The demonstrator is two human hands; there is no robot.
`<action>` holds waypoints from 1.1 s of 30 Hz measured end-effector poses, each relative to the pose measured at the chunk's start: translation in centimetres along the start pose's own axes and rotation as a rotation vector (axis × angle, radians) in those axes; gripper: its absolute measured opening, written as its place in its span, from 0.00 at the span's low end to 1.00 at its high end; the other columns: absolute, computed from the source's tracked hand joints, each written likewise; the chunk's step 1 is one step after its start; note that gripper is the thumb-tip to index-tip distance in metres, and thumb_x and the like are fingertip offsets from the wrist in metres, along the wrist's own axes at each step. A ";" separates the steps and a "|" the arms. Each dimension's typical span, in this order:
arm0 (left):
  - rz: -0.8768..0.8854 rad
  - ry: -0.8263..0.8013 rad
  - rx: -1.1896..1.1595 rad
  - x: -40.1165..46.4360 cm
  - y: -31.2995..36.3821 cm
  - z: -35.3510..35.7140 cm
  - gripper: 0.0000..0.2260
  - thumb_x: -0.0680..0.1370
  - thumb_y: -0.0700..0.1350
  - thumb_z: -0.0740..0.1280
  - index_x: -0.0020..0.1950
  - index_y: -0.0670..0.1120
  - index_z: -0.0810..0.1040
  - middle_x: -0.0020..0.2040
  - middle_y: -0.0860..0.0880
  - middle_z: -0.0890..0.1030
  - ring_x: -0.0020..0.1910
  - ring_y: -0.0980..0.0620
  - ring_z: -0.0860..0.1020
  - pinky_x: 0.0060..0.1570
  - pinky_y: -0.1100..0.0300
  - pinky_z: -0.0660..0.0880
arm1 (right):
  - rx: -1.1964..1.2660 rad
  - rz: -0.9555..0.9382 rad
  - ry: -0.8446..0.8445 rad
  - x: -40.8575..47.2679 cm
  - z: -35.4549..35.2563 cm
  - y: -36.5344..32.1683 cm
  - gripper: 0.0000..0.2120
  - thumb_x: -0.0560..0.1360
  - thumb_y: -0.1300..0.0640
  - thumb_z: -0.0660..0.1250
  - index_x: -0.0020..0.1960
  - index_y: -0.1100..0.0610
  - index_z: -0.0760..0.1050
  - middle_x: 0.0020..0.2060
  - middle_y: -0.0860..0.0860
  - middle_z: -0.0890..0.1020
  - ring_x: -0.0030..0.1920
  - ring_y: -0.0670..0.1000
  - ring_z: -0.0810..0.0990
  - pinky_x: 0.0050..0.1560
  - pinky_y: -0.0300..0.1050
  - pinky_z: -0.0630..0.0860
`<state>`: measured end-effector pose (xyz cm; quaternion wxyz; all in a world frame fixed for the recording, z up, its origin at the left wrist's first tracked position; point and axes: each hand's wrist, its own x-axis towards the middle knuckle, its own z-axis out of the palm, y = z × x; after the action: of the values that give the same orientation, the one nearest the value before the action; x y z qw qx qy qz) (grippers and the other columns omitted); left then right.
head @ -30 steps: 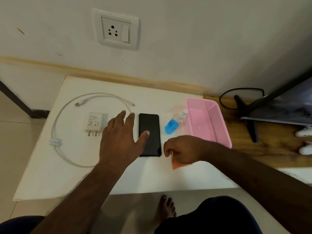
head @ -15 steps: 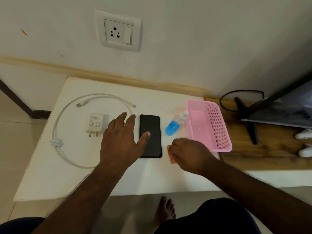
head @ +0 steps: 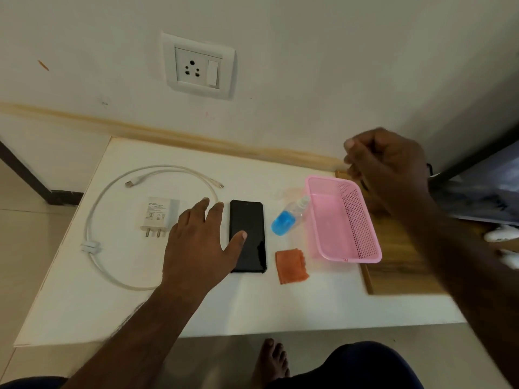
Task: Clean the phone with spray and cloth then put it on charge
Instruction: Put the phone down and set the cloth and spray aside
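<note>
A black phone lies screen up on the white table. My left hand lies flat beside it with fingers straight, the thumb resting on the screen. To the phone's right lies a folded orange cloth, and behind that a small spray bottle of blue liquid on its side. My right hand hovers above the far corner of the pink basket, fingers loosely curled and holding nothing. A white charger adapter and a looped white cable lie to the left. A wall socket sits above.
A wooden board lies under and right of the basket. Dark monitor stand parts are at the far right. My bare foot is on the floor below the table's front edge.
My right hand let go of the orange cloth, which now lies beside the phone, and rose up and to the right over the basket. The left hand stayed put.
</note>
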<state>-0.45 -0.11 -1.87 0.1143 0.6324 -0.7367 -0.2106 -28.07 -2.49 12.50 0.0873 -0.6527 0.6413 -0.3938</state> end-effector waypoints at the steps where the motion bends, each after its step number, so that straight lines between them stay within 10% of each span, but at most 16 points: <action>1: -0.001 -0.004 0.000 0.0 0.0 0.0 0.39 0.73 0.71 0.49 0.77 0.50 0.64 0.79 0.46 0.63 0.76 0.42 0.63 0.70 0.44 0.65 | 0.000 0.083 -0.011 2.0 0.4 1.3 0.05 0.77 0.50 0.67 0.43 0.47 0.80 0.34 0.44 0.84 0.31 0.45 0.82 0.33 0.39 0.80; 7: 0.001 -0.019 0.021 0.5 0.2 0.7 0.39 0.73 0.71 0.48 0.77 0.50 0.64 0.79 0.46 0.63 0.76 0.43 0.63 0.71 0.45 0.64 | -0.467 -0.052 -0.688 7.4 6.7 7.7 0.17 0.72 0.52 0.74 0.60 0.52 0.80 0.53 0.49 0.83 0.51 0.47 0.81 0.45 0.29 0.69; 13: -0.007 -0.042 0.030 0.7 0.1 1.2 0.41 0.71 0.72 0.44 0.79 0.52 0.59 0.80 0.48 0.59 0.78 0.45 0.59 0.73 0.46 0.61 | -0.638 -0.197 -1.077 5.9 13.5 10.3 0.22 0.72 0.47 0.73 0.65 0.48 0.76 0.55 0.47 0.79 0.48 0.45 0.76 0.47 0.35 0.71; 19: -0.005 -0.030 0.029 0.7 0.2 1.4 0.41 0.71 0.73 0.45 0.79 0.52 0.60 0.80 0.48 0.61 0.77 0.45 0.61 0.72 0.47 0.62 | -0.603 -0.184 -0.908 5.6 13.7 11.1 0.15 0.72 0.51 0.71 0.59 0.49 0.80 0.51 0.47 0.82 0.44 0.44 0.76 0.40 0.33 0.69; 27: 0.017 -0.018 0.015 0.5 0.2 1.4 0.39 0.73 0.72 0.49 0.77 0.50 0.64 0.78 0.46 0.65 0.75 0.43 0.64 0.69 0.46 0.66 | 0.164 0.251 -0.166 4.2 4.9 5.0 0.10 0.68 0.59 0.76 0.46 0.53 0.78 0.41 0.52 0.83 0.39 0.44 0.79 0.40 0.37 0.77; 33: 0.022 -0.022 0.023 0.3 0.4 1.0 0.38 0.73 0.71 0.49 0.77 0.51 0.64 0.78 0.47 0.64 0.76 0.44 0.64 0.69 0.47 0.66 | 0.390 0.303 0.005 -3.2 3.4 1.4 0.13 0.71 0.62 0.75 0.49 0.48 0.77 0.43 0.46 0.84 0.44 0.44 0.82 0.43 0.38 0.78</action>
<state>-1.25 -0.20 -2.61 0.1015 0.6233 -0.7470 -0.2078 -26.59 -1.16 8.14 0.2684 -0.5188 0.6438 -0.4942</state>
